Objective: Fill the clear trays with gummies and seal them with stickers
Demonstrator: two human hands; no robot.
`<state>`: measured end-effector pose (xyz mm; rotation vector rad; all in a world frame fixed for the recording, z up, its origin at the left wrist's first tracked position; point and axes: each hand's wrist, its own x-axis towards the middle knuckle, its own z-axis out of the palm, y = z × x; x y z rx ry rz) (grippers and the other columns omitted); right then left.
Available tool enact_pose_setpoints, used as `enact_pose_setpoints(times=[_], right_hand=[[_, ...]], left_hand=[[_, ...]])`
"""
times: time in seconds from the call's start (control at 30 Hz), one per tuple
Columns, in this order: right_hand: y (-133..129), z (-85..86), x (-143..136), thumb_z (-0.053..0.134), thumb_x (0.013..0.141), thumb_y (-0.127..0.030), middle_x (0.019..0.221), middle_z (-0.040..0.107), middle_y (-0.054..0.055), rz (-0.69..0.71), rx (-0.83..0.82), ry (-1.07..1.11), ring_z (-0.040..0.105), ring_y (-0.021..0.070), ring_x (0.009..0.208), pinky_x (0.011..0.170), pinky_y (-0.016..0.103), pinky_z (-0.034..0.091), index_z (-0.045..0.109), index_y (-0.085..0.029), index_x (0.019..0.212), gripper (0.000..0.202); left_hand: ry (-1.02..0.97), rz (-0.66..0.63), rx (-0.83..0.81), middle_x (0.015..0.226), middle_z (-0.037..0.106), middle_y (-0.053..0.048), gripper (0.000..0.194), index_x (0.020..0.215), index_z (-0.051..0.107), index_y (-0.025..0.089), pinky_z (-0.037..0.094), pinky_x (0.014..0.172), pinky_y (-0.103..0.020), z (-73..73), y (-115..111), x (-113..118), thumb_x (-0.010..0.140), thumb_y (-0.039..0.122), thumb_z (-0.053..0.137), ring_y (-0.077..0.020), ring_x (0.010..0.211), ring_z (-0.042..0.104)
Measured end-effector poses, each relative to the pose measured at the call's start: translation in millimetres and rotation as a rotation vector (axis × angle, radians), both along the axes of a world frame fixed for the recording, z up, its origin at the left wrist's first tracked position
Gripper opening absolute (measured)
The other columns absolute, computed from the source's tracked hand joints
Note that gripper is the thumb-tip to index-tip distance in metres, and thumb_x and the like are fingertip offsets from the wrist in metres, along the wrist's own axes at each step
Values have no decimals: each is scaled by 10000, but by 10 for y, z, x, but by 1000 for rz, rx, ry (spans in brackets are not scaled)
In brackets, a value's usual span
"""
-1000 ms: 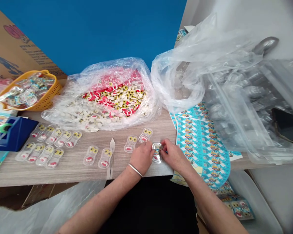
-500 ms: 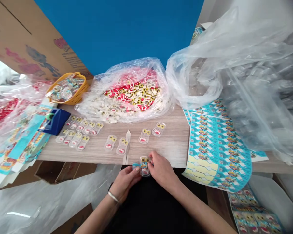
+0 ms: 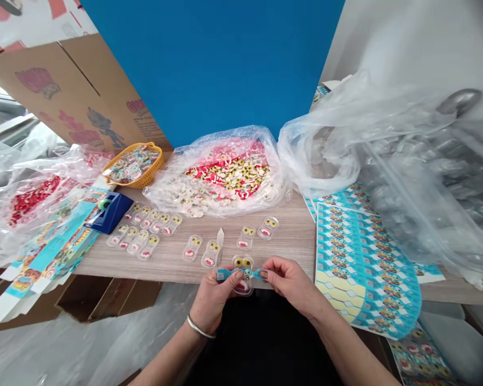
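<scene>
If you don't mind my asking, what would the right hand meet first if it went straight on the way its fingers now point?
Most likely the clear case with yellow eyes, just beyond the blue label strip that the right hand pinches, though depth is unclear.

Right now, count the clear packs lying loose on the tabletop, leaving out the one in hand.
13 packs: five in the back row at left, four in the front row, two just left of the pointed strip, two right of it. Overlaps could hide more.
</scene>
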<state>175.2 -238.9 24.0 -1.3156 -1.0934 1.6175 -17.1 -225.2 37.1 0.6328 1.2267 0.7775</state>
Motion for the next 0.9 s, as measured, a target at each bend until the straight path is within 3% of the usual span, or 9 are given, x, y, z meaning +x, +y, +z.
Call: enact_pose_setpoints(times=[0.1, 0.27, 0.4, 0.53, 0.63, 0.77, 0.9], right_hand=[[25, 73, 46, 717, 761, -502, 544, 433, -78, -23, -64, 197, 279, 43, 438, 413, 197, 163, 570, -176, 727, 359], [5, 94, 29, 799, 680, -509, 542, 479, -72, 3, -98, 528, 289, 28, 415, 406, 188, 148, 527, -183, 717, 427], [-29, 73, 12, 848, 637, -435, 564, 505, -80, 54, -116, 602, 313, 19, 398, 379, 165, 154, 500, -192, 768, 445], [-15, 4, 24, 885, 569, -380, 564, 507, -97, 151, -178, 563, 359, 26, 377, 350, 151, 195, 492, -199, 790, 486], [12, -51, 40, 825, 631, -480, 597, 563, -62, 53, -147, 452, 445, 60, 415, 379, 169, 283, 530, -189, 813, 452], [-2, -23, 48, 669, 817, -480, 776, 653, 8, -332, 32, 129, 579, 116, 661, 604, 228, 449, 619, -181, 874, 308], [-61, 65, 51, 598, 879, -448, 905, 677, 36, -335, 207, -42, 605, 183, 856, 801, 305, 467, 636, -201, 953, 261]], left_hand=[[-181, -41, -25, 633, 656, 2, 299, 794, 687, 141, 507, 553, -231, 105, 50, 118, 641, 343, 845, -99, 551, 579], [-393, -246, -44, 640, 634, -20, 259, 807, 690, 137, 499, 550, -253, 259, 90, 284, 710, 350, 800, -109, 547, 574], [-405, -393, -47, 659, 654, -40, 267, 847, 690, 135, 508, 548, -255, 326, 84, 331, 725, 352, 786, -130, 552, 613], [-395, -514, -90, 691, 682, -69, 276, 845, 669, 121, 523, 554, -261, 294, 53, 326, 736, 352, 774, -149, 569, 645], [-316, -368, -61, 697, 689, -53, 318, 854, 628, 138, 523, 546, -248, 229, 87, 360, 704, 361, 798, -153, 598, 653], [-138, -49, -7, 662, 660, 22, 397, 843, 567, 176, 526, 531, -236, 137, 185, 466, 632, 372, 841, -113, 559, 609], [-60, -125, 44, 707, 674, 4, 399, 849, 599, 161, 533, 561, -249, 95, 221, 546, 636, 411, 827, -122, 600, 624]])
